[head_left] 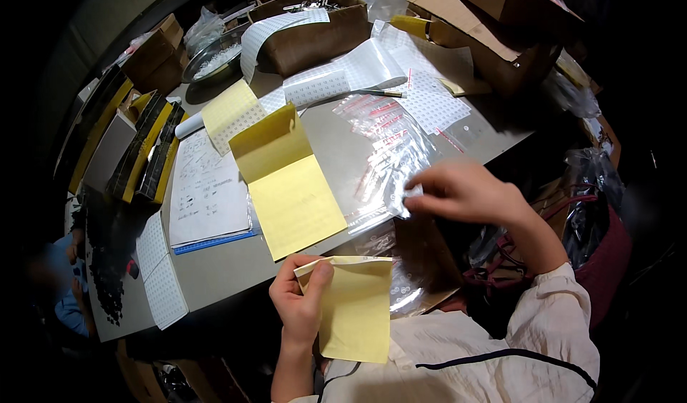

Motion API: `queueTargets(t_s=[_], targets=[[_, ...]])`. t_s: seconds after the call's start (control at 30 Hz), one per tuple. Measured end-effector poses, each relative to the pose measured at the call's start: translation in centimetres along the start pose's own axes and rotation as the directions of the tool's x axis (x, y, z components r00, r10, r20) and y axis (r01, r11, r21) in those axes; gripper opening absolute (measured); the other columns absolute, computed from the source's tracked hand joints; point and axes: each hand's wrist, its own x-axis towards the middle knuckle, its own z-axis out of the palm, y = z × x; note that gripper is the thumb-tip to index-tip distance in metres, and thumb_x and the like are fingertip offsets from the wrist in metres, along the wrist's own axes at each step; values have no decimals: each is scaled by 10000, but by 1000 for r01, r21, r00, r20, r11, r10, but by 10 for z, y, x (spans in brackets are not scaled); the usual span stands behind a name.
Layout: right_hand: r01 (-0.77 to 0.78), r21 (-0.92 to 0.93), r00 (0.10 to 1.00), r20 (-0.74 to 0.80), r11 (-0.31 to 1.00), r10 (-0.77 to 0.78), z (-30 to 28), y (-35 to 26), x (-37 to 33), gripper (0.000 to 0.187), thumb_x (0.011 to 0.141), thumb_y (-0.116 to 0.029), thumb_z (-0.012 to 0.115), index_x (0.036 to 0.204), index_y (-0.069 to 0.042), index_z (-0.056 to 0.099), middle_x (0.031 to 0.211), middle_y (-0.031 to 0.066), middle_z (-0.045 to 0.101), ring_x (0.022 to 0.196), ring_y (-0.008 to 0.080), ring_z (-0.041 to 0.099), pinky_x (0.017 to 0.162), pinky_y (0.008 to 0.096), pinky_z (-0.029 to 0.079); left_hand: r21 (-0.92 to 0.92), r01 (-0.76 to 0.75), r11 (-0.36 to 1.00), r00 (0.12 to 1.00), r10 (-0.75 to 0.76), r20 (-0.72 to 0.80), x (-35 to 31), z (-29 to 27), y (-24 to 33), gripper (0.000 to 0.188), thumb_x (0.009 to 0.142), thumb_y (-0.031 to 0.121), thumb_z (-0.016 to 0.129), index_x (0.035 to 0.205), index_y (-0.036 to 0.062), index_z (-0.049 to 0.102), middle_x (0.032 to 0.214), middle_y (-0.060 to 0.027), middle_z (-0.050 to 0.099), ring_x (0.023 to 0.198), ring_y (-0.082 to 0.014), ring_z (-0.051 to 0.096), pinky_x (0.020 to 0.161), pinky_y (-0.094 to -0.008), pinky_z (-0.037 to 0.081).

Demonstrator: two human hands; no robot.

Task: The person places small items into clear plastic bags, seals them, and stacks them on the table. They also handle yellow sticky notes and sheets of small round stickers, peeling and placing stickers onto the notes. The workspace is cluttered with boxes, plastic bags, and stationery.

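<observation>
My left hand (pixel 304 296) is closed on a yellow-backed sticker sheet (pixel 356 317), near the table's front edge. The sheet's top edge is folded over, showing a white strip with small printed marks. Over the table's right part, my right hand (pixel 465 194) has thumb and forefinger together at the edge of a pile of clear zip bags (pixel 390 156) with red lines. A shiny bit of plastic shows at those fingertips, seemingly one bag's corner. Between the hands and the papers lies another yellow sheet (pixel 299 206), creased, its far end raised.
Left of the yellow sheet are written pages (pixel 207 192) on a blue folder and a label sheet (pixel 161 274) over the edge. Black-and-yellow boxes (pixel 136 149), a bowl of small clear pieces (pixel 215 61) and a cardboard box (pixel 311 38) stand behind. Another person's hand (pixel 75 249) is far left.
</observation>
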Motion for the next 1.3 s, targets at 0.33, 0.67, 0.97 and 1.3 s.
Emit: queueTargets(t_s=[0.33, 0.67, 0.97, 1.3], targets=[[47, -306, 999, -7, 951, -51, 18, -7, 34, 189, 907, -51, 673, 1042, -15, 546, 984, 199, 679, 925, 427, 661, 723, 489, 511, -25, 17, 1000, 1000, -17, 12, -3, -2, -1, 97, 998, 61, 717, 1035, -14, 667, 893, 15, 688, 774, -15, 588, 675, -188, 461], [-146, -222, 960, 203, 964, 193, -5, -27, 17, 491, 915, -426, 811, 1066, -17, 585, 826, 180, 674, 770, 375, 673, 673, 447, 503, 52, -67, 996, 998, 68, -2, -5, -1, -4, 116, 983, 60, 746, 1035, -22, 681, 892, 11, 698, 777, -18, 582, 679, -192, 476], [208, 366, 943, 169, 907, -285, 22, -57, -3, 358, 998, -309, 742, 1144, 0, 637, 1013, 130, 680, 948, 266, 731, 797, 360, 573, 263, -173, 949, 985, 172, 30, -5, 10, -8, 80, 935, 23, 775, 972, -22, 720, 853, -44, 750, 763, -54, 643, 687, -233, 530], [245, 251, 962, 58, 936, -267, 30, -61, -14, 234, 947, -171, 763, 1051, -26, 611, 938, 106, 622, 845, 293, 633, 746, 384, 516, 418, -428, 802, 904, 368, 219, -4, 16, -2, 79, 942, -31, 754, 1014, -51, 728, 867, -79, 754, 766, -92, 672, 702, -224, 532]])
